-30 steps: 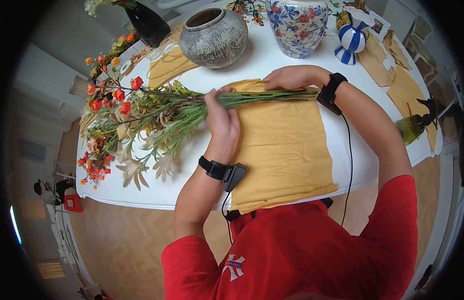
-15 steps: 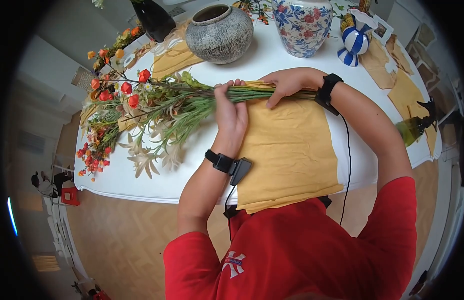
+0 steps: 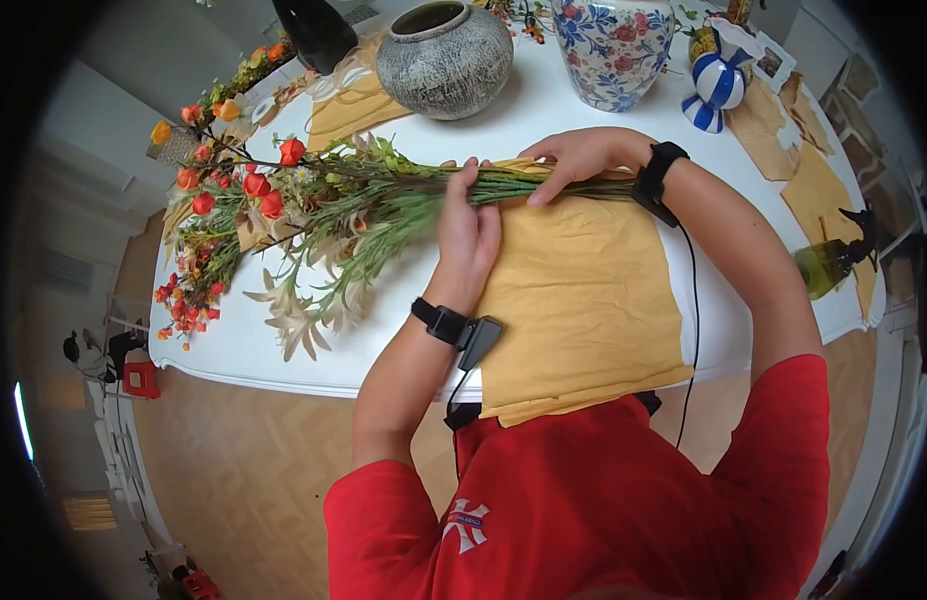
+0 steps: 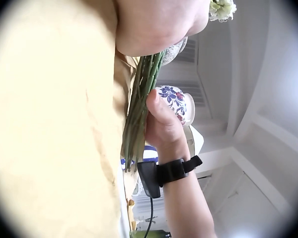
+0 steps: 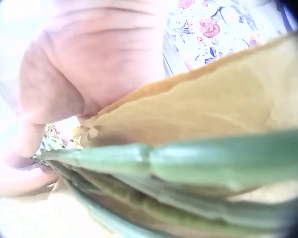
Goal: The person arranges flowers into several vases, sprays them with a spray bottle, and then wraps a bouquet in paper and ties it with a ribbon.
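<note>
A long bunch of flowers [image 3: 334,215], with red and orange blooms and pale lily-like ones, lies sideways over yellow wrapping paper [image 3: 584,300]. My left hand [image 3: 471,230] grips its green stems where the leaves thin out. Farther right, my right hand [image 3: 589,160] holds the bare stems, thumb across the front and fingers behind, partly hidden. In the left wrist view the stems [image 4: 139,109] run between both hands beside the paper. The right wrist view has the stems [image 5: 223,163] close up, with the paper's folded edge [image 5: 203,104] behind them.
A grey round pot [image 3: 444,65], a floral vase [image 3: 616,55] and a blue-striped vase [image 3: 719,82] stand along the back of the white table [image 3: 314,375]. More paper [image 3: 819,195] and a green spray bottle [image 3: 824,268] are at the right. A dark vase [image 3: 319,35] stands back left.
My right thumb has come over the front of the stems, and that hand now grips them. The left hand has moved right, closer to the right hand. The view has shifted slightly.
</note>
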A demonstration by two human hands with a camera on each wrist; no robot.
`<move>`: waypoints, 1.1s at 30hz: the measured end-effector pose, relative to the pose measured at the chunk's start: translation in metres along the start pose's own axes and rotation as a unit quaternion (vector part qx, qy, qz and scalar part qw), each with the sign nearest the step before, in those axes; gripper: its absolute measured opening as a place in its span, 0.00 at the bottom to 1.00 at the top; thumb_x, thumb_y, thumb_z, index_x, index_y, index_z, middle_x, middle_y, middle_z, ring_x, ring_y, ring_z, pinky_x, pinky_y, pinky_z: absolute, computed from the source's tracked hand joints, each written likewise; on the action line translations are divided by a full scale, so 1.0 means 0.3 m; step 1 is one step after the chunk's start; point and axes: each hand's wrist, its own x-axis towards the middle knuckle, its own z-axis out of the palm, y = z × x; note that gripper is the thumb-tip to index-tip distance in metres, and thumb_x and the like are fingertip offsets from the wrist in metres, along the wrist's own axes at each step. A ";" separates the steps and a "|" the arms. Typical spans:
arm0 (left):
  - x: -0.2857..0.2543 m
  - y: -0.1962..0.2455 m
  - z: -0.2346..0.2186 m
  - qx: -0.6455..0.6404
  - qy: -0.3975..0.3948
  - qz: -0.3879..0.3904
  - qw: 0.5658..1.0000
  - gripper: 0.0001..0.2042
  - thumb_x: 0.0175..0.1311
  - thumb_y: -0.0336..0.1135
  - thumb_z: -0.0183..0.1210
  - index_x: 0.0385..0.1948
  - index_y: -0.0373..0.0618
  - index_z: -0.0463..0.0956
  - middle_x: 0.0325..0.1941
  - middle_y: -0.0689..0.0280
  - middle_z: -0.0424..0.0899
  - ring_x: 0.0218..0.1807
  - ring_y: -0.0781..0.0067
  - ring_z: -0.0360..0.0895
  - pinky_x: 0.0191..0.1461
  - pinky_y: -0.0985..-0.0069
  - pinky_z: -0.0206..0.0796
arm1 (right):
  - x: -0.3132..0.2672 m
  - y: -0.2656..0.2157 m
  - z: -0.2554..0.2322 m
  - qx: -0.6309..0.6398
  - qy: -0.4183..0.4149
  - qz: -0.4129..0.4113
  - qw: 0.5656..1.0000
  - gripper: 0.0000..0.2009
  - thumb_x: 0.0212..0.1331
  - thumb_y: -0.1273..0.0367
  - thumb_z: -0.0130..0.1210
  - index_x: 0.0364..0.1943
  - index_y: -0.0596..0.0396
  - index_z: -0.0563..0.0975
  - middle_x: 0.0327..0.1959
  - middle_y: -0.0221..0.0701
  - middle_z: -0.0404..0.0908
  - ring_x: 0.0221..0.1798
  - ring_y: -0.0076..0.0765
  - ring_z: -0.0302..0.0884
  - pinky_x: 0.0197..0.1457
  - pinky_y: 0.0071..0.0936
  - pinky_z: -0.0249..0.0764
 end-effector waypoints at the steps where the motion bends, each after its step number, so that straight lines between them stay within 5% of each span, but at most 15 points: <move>1: 0.004 -0.002 -0.009 0.009 -0.005 -0.001 1.000 0.19 0.70 0.25 0.60 0.59 0.47 0.65 0.54 0.63 0.75 0.60 0.68 0.75 0.71 0.68 0.67 | 0.000 -0.004 0.002 -0.019 0.007 -0.004 1.000 0.32 0.58 0.61 0.73 0.66 0.52 0.75 0.50 0.32 0.85 0.45 0.23 0.80 0.49 0.23 0.77; 8: -0.059 0.038 -0.002 0.062 -0.013 -0.044 0.997 0.17 0.72 0.35 0.64 0.58 0.50 0.70 0.56 0.65 0.77 0.62 0.70 0.74 0.69 0.67 0.69 | 0.033 0.037 0.005 -0.084 0.034 -0.070 0.993 0.26 0.61 0.63 0.69 0.64 0.52 0.76 0.48 0.31 0.85 0.44 0.23 0.78 0.50 0.24 0.75; 12: -0.119 0.105 0.000 0.160 -0.003 -0.183 0.970 0.19 0.74 0.40 0.63 0.60 0.45 0.71 0.57 0.62 0.78 0.62 0.68 0.76 0.66 0.70 0.72 | 0.017 0.049 0.021 -0.126 0.085 -0.095 0.984 0.25 0.64 0.63 0.66 0.64 0.52 0.76 0.50 0.30 0.85 0.50 0.24 0.77 0.56 0.27 0.73; 14: -0.150 0.141 -0.006 0.223 -0.011 -0.265 0.938 0.19 0.74 0.40 0.63 0.59 0.41 0.73 0.56 0.62 0.80 0.59 0.67 0.79 0.64 0.71 0.74 | 0.016 0.068 0.018 -0.155 0.104 -0.114 0.976 0.27 0.62 0.60 0.66 0.65 0.49 0.76 0.51 0.36 0.85 0.52 0.33 0.79 0.57 0.32 0.74; 17: -0.221 0.213 0.048 0.480 -0.125 -0.293 0.818 0.20 0.69 0.41 0.67 0.56 0.40 0.77 0.51 0.61 0.83 0.53 0.67 0.82 0.57 0.73 0.77 | 0.003 0.091 0.017 -0.192 0.134 -0.125 0.964 0.28 0.61 0.58 0.65 0.65 0.48 0.75 0.53 0.41 0.84 0.55 0.42 0.80 0.59 0.36 0.73; 19: -0.238 0.230 0.143 0.712 -0.210 -0.038 0.669 0.22 0.64 0.40 0.70 0.56 0.40 0.78 0.48 0.60 0.84 0.52 0.65 0.83 0.56 0.71 0.78 | -0.012 0.100 0.017 -0.212 0.148 -0.126 0.958 0.27 0.62 0.59 0.65 0.65 0.49 0.75 0.53 0.41 0.84 0.54 0.44 0.80 0.59 0.36 0.73; 21: -0.190 0.229 0.157 0.809 -0.279 0.296 0.425 0.29 0.53 0.40 0.74 0.57 0.42 0.78 0.48 0.57 0.85 0.52 0.60 0.83 0.56 0.63 0.77 | -0.025 0.099 0.028 -0.231 0.150 -0.132 0.952 0.24 0.64 0.61 0.65 0.63 0.50 0.76 0.50 0.38 0.86 0.50 0.41 0.81 0.57 0.35 0.74; 23: -0.092 0.184 0.170 0.812 -0.257 0.431 0.299 0.30 0.51 0.42 0.74 0.58 0.43 0.79 0.48 0.57 0.84 0.51 0.57 0.83 0.56 0.60 0.77 | -0.035 0.086 0.038 -0.254 0.173 -0.124 0.943 0.24 0.64 0.61 0.64 0.63 0.49 0.75 0.49 0.40 0.86 0.50 0.46 0.82 0.56 0.38 0.75; 25: -0.028 0.159 0.150 0.837 -0.245 0.442 0.210 0.32 0.49 0.44 0.74 0.59 0.45 0.78 0.47 0.57 0.84 0.50 0.56 0.83 0.55 0.59 0.76 | -0.041 0.086 0.056 -0.282 0.191 -0.115 0.933 0.24 0.64 0.61 0.64 0.63 0.47 0.74 0.48 0.42 0.86 0.49 0.50 0.82 0.54 0.41 0.76; 27: 0.021 0.150 0.125 0.890 -0.253 0.342 0.165 0.36 0.47 0.46 0.75 0.62 0.46 0.77 0.45 0.58 0.85 0.49 0.56 0.84 0.54 0.60 0.76 | -0.045 0.086 0.060 -0.313 0.212 -0.109 0.919 0.23 0.64 0.61 0.63 0.63 0.45 0.73 0.47 0.43 0.86 0.49 0.54 0.82 0.53 0.44 0.76; 30: 0.041 0.166 0.188 0.929 -0.273 0.167 0.188 0.40 0.48 0.44 0.74 0.68 0.45 0.72 0.42 0.60 0.86 0.43 0.57 0.85 0.51 0.63 0.75 | -0.083 0.061 0.083 -0.324 0.224 -0.089 0.915 0.23 0.65 0.62 0.63 0.63 0.44 0.72 0.44 0.43 0.86 0.48 0.55 0.82 0.52 0.47 0.75; 33: 0.045 0.166 0.158 0.909 -0.292 0.242 0.171 0.35 0.55 0.38 0.68 0.69 0.44 0.70 0.39 0.62 0.86 0.37 0.59 0.85 0.48 0.65 0.74 | -0.106 0.041 0.087 -0.318 0.230 -0.062 0.918 0.22 0.65 0.62 0.63 0.62 0.43 0.73 0.42 0.42 0.86 0.47 0.55 0.82 0.52 0.47 0.75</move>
